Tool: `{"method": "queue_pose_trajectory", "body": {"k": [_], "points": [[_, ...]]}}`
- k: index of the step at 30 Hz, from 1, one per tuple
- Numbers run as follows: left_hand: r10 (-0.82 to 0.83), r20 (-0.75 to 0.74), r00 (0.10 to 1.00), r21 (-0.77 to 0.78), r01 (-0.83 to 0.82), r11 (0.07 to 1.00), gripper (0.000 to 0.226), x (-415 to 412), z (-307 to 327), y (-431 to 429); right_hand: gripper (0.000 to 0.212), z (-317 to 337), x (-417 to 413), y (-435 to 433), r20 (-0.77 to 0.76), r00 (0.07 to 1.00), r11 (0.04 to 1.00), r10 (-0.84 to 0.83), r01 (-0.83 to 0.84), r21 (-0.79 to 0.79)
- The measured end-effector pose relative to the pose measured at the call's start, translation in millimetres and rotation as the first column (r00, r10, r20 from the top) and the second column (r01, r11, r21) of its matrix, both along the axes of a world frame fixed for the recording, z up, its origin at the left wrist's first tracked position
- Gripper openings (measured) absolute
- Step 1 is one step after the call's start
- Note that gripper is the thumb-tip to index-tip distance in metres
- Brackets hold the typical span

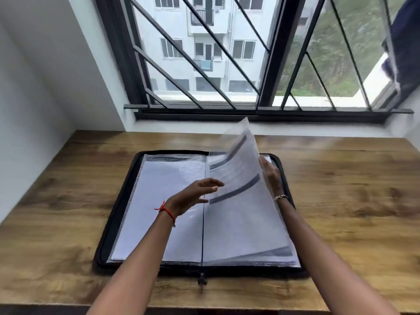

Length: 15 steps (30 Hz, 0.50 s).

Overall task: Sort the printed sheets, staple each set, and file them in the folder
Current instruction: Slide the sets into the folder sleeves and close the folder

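One view only, from the head camera, is given. A black zip-edged folder (108, 228) is laid open and flat on a wood-grain table (341, 189), its spine (203, 223) running straight away from the person. Right of the spine, one clear plastic sleeve (241, 189) holding a printed sheet (229, 169) with dark heading bars is lifted and bowed, hinged along the spine; its long axis is parallel to the spine and its free edge is raised on the far right side. Left of the spine, a filed pocket (159, 201) lies flat, glossy over pale paper.

The left hand (195, 196) is held just over the spine, fingers straight and close together with the thumb beneath, at the sleeve's near face; whether contact is made cannot be told through the blur. The right hand (270, 176) is placed behind the sleeve, right of the spine near the free edge. Its fingers are mostly hidden by the plastic, so their grip cannot be told.

The sleeve is judged thin, slick and floppy, likely to buckle if pushed at one point. Since it pivots on the spine, any turn would sweep leftward, with the left hand nearer the hinge and the right hand nearer the edge that travels.
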<state>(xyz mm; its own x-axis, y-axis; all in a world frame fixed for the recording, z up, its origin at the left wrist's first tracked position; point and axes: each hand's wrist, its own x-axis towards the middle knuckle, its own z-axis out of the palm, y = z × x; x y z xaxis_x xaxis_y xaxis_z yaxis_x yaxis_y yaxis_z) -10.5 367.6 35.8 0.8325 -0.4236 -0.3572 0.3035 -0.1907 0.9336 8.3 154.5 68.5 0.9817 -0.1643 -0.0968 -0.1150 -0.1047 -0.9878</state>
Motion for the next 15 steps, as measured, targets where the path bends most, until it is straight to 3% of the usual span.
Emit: {"method": "queue_pose_trajectory", "body": {"k": [3,6,8,10,13,15], "points": [[-0.005,0.120,0.993,0.157,-0.014,0.988,0.028,0,-21,-14,0.030,-15,-3,-35,-0.170,0.981,0.982,-0.096,0.121,0.146],[-0.121,0.269,0.956,0.335,0.025,0.942,0.038,0,-40,-20,0.022,-39,-7,-61,-0.272,0.952,0.985,-0.141,0.164,0.062],[-0.199,0.377,0.904,0.483,-0.009,0.875,0.054,4,-54,-22,0.020,-55,-7,-67,-0.270,0.949,0.985,-0.162,0.140,-0.101],[-0.178,0.443,0.879,0.546,-0.107,0.831,0.065,3,-59,-25,0.026,-67,-7,-62,-0.209,0.957,0.934,-0.200,0.122,-0.337],[-0.118,0.488,0.865,0.539,-0.192,0.820,0.067,0,-61,-27,0.041,-72,-12,-37,0.009,0.986,0.720,-0.167,0.129,-0.682],[-0.116,0.517,0.848,0.547,-0.223,0.807,0.066,-1,-63,-25,0.044,-77,-13,-17,0.144,0.990,0.552,-0.001,0.121,-0.825]]}}
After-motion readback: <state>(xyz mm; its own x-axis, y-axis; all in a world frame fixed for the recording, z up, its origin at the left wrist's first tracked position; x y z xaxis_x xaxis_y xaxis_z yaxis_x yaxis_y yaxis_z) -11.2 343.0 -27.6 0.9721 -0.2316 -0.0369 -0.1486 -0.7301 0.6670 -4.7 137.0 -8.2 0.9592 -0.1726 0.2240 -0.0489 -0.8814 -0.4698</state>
